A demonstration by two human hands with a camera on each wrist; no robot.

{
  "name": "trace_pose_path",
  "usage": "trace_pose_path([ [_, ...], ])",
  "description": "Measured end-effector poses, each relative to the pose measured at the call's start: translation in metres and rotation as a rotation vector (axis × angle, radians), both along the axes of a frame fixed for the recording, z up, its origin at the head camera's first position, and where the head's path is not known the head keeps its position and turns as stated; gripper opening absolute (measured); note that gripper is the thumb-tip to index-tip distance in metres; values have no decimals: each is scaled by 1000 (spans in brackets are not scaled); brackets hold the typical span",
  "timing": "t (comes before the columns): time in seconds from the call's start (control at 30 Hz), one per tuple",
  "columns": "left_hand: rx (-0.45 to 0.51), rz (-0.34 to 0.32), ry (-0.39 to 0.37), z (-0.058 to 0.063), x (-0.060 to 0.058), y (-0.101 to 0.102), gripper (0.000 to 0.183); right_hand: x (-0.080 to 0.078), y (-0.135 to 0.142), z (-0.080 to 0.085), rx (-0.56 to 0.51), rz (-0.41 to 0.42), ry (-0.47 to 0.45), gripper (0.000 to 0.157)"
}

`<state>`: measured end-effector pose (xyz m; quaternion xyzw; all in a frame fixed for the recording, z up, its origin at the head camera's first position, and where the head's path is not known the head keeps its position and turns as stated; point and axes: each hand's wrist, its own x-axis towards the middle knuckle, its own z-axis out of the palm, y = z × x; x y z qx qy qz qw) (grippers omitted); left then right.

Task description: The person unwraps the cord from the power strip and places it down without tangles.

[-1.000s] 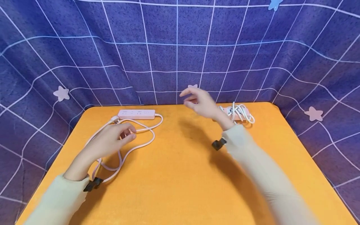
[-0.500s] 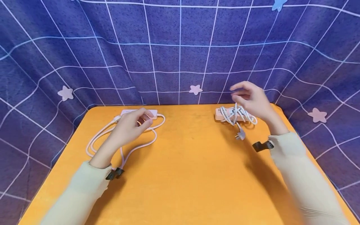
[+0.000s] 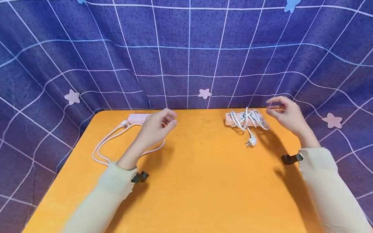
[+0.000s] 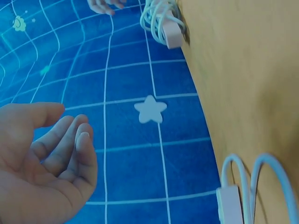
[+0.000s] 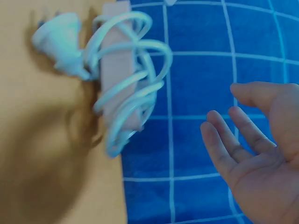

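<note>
A pink power strip lies at the back left of the table, its loose white cord looping toward the front and its plug beside the strip. My left hand hovers above that strip's right part, hiding some of it, with loosely bent fingers and nothing in them. At the back right sits a second pink power strip, wrapped in its own white cord. Its plug hangs out in front. To the right of this strip, my right hand is raised with relaxed fingers, holding nothing.
An orange-covered table runs forward from a blue grid-patterned curtain, which also encloses both sides. Pale stars decorate the curtain. Black straps cross both wrists.
My right hand has moved right, past the wrapped power strip, uncovering it and its plug. My left hand has shifted right and slightly up over the left strip. Both power strips stay in place.
</note>
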<state>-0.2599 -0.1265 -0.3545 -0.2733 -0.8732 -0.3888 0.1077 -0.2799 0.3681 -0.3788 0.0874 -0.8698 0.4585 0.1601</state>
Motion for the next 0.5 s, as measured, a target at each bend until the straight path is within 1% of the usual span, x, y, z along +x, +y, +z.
trace_pose_path([
  [0.1, 13, -8, -32, -1, 1, 10, 15, -2, 10, -15, -7, -8, -8, 32],
  [0.2, 33, -20, -52, -5, -1, 20, 15, -5, 18, -28, -2, -10, -14, 32],
  [0.33, 63, -38, -59, -13, -5, 32, 16, -7, 24, -42, -21, 23, -21, 36],
  [0.5, 85, -55, -68, -21, -5, 45, 16, -15, 31, -60, -51, 68, -13, 40],
])
